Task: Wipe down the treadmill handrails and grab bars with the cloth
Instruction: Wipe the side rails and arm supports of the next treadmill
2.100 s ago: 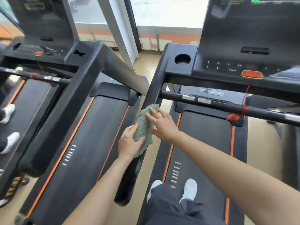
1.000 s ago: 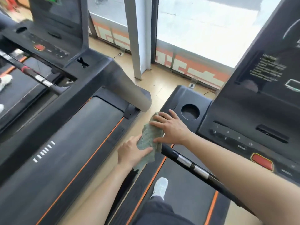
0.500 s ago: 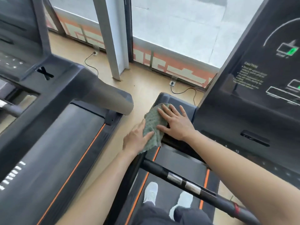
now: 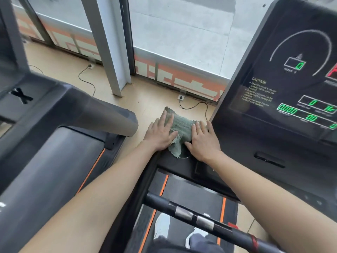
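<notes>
Your left hand (image 4: 160,133) and right hand (image 4: 203,143) press flat on the rumpled green cloth (image 4: 182,126); the black grab bar (image 4: 200,219) lies crosswise, nearer you.

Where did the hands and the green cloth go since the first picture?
The cloth and both hands slid up the side rail, away from the person, onto the front corner of the console. The left hand, which gripped the cloth round the rail, now lies flat on it with straight fingers, as does the right hand. Both hands stayed on the cloth; the grab bar stayed untouched.
</notes>
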{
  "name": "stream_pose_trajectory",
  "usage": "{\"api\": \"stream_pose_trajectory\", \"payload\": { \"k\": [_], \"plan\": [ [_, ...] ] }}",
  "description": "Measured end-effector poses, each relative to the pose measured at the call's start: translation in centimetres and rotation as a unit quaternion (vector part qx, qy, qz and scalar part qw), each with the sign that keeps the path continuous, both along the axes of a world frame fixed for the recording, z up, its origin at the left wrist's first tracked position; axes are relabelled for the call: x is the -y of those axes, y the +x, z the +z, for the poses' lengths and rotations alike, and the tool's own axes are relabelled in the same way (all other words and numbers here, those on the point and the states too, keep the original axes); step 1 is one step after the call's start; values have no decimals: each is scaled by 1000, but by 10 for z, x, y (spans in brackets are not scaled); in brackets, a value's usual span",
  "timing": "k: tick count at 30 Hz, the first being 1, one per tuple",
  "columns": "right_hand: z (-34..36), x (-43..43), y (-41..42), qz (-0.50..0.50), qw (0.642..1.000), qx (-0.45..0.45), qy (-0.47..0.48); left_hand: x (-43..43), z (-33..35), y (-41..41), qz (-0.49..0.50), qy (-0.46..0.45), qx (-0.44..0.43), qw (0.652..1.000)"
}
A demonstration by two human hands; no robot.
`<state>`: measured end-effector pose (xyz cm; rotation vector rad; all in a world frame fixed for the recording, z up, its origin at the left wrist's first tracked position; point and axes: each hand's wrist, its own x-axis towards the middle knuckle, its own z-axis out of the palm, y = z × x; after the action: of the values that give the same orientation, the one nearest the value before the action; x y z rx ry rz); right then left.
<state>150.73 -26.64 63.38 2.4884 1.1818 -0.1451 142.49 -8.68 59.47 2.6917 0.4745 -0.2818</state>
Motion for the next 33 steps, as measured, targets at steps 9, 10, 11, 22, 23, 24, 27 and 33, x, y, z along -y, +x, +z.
{"api": "stream_pose_trajectory", "payload": {
  "k": [9, 10, 11, 22, 23, 24, 27, 33],
  "plan": [
    [2, 59, -36, 80, 997, 14, 10, 8, 0, -15, -127, 121, 9, 984],
    [1, 62, -42, 80, 997, 7, 14, 10, -1, -22, -126, 119, 12, 985],
    [1, 65, -48, 79, 997, -2, 18, 13, -1, -30, -122, 116, 15, 986],
    [7, 14, -78, 93, 964, -177, 175, 45, -8, -124, 120, 10, 93, 988],
    [0, 4, -78, 106, 962, -190, 164, 47, -9, -134, 157, -2, 87, 984],
    [-8, -5, -76, 117, 961, -198, 151, 49, -10, -143, 183, -18, 79, 980],
    [-28, -28, -66, 123, 961, -212, 125, 53, -8, -155, 228, -57, 58, 970],
    [-28, -58, -24, 96, 969, -194, 115, 52, 0, -150, 241, -23, 73, 967]
  ]
}}
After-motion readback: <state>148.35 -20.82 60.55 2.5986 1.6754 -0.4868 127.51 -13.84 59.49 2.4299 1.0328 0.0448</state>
